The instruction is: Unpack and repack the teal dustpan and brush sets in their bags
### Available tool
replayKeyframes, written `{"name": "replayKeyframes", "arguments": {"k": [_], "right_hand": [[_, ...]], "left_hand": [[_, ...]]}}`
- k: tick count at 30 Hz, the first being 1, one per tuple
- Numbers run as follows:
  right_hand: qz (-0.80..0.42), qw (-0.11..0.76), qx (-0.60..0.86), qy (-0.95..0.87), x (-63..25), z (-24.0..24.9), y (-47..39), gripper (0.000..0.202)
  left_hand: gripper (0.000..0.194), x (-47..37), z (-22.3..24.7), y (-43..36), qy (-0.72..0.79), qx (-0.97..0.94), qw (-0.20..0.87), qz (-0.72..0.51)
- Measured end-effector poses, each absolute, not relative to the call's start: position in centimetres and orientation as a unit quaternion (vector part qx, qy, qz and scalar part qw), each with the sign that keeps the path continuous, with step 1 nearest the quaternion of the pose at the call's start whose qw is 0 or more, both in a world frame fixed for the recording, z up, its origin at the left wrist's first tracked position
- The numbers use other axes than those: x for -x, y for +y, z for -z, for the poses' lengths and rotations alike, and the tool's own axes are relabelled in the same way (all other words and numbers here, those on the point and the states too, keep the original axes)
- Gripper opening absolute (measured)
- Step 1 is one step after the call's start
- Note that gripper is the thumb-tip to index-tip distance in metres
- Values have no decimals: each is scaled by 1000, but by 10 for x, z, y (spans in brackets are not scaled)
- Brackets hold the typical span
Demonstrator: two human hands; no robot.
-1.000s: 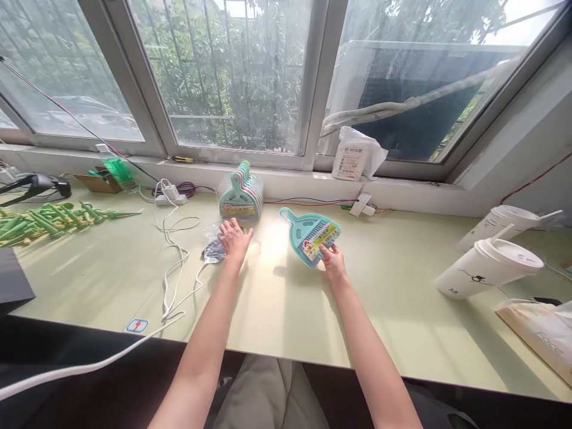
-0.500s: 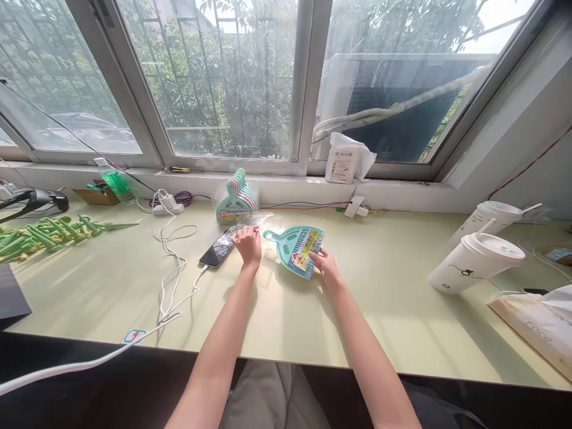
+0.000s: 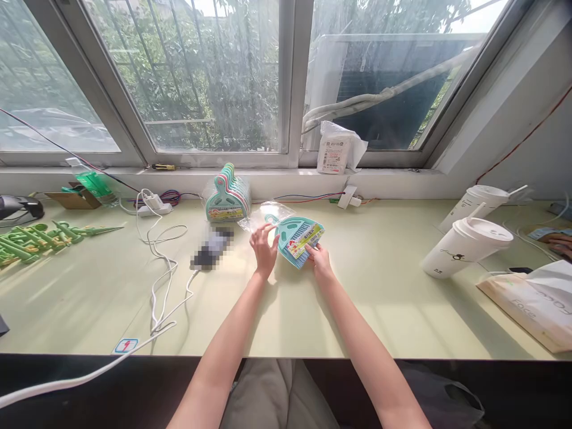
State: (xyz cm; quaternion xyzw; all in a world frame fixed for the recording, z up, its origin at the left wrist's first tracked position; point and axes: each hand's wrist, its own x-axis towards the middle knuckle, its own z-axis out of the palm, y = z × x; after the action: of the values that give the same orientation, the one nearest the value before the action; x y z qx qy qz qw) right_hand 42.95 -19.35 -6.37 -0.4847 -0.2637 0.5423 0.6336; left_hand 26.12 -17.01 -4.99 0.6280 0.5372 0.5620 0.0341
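Observation:
A teal dustpan and brush set (image 3: 292, 236) with a yellow printed label is held just above the table, its handle pointing up and left. My right hand (image 3: 319, 260) grips its lower right edge, thumb over the label. At the set's left edge, my left hand (image 3: 264, 245) has its fingers curled near the handle, apart from the thumb; whether it touches the set is hard to tell. A clear plastic bag (image 3: 272, 213) lies behind the handle. Farther back on the left, several similar sets (image 3: 227, 196) stand stacked in clear plastic.
A phone (image 3: 212, 248) with a white cable (image 3: 164, 280) lies left of my hands. Green items (image 3: 44, 241) and a bottle (image 3: 92, 180) are farther left. Two white cups (image 3: 467, 247) and a tissue pack (image 3: 525, 304) stand on the right. A wrapped box (image 3: 335, 152) sits on the sill.
My left hand has moved right from the plastic bag to the dustpan's left edge. The dustpan has turned slightly in my right hand. The camera view has shifted.

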Motion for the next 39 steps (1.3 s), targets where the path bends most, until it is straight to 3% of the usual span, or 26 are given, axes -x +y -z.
{"name": "replayKeyframes", "arguments": {"k": [2,4,8,12,32,39], "right_hand": [[-548,640,473,-258,-428,64,-193,37],[-549,645,462,-261,-427,64,-193,37],[-552,645,446,-283,-426,62,-195,36],[-540,649,445,-300,-425,59,-199,38],[-468,715,434,-284,-424,55,-198,43],[-499,700,399,-320,-429,46,-199,47]], "left_hand": [[58,-259,48,-169,572,-499,85,-645],[74,-255,48,-163,578,-386,214,-687],[61,-250,50,-154,462,-370,499,-633],[69,-260,48,-162,325,-393,638,-578],[54,-300,46,-192,236,-437,708,-502],[61,-293,45,-187,281,-421,721,-472]]}}
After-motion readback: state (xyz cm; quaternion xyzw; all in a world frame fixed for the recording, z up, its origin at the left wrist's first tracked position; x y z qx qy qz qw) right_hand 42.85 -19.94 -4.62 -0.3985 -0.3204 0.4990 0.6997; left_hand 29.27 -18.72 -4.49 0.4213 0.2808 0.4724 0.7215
